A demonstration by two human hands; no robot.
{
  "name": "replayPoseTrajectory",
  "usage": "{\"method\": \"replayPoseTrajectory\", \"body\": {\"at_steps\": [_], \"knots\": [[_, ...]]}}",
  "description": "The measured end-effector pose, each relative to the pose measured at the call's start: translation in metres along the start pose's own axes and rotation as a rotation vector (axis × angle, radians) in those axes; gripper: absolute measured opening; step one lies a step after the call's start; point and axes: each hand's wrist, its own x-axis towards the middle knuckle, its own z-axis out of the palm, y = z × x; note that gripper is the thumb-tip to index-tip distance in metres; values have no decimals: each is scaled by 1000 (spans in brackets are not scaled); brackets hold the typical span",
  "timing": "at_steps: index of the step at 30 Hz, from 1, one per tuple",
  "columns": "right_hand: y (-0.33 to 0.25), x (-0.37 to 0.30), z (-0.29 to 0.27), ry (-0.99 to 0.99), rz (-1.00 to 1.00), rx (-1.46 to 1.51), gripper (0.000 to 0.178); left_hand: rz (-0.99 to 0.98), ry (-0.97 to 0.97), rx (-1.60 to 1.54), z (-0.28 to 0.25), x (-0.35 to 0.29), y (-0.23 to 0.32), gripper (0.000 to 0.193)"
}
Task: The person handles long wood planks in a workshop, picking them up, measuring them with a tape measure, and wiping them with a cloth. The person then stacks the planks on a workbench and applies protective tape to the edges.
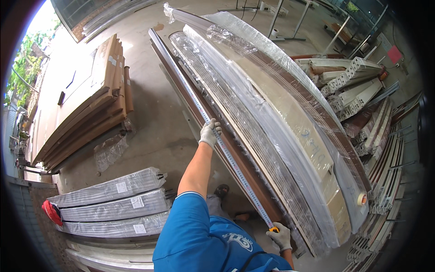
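- The tape case [274,230] is gripped by the gloved right hand [282,236] at near right.
- The blade [247,186] is extended along the brown profile [248,176] toward the far left.
- The blade is touched by the gloved left hand [209,134], fingers curled; whether it is gripped cannot be told.
- 3 wrapped bundles [99,207] are laid at near left.

The white-gloved left hand [210,133] touches the long silver-white tape-measure blade [235,167], stretched along a long brown profile [256,192]; the white-gloved right hand [282,238] holds its small yellow-and-black case [274,230]. At left lie 3 plastic-wrapped grey bundles [113,206], a red cloth [52,212] at their ends. Long clear-plastic-wrapped panels [283,131] lie at right.
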Motion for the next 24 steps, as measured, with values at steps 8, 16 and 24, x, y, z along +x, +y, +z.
{"method": "replayPoseTrajectory", "body": {"at_steps": [8,16,24], "knots": [[-17,3,3,8,-20,-2,57,37,-66,-26,2,-3,7,13],[-23,5,9,30,-50,-43,59,42,-37,-13,-9,2,14,12],[-27,-4,13,6,2,-55,59,-3,-19,-23,-21,8,10,11]]}}
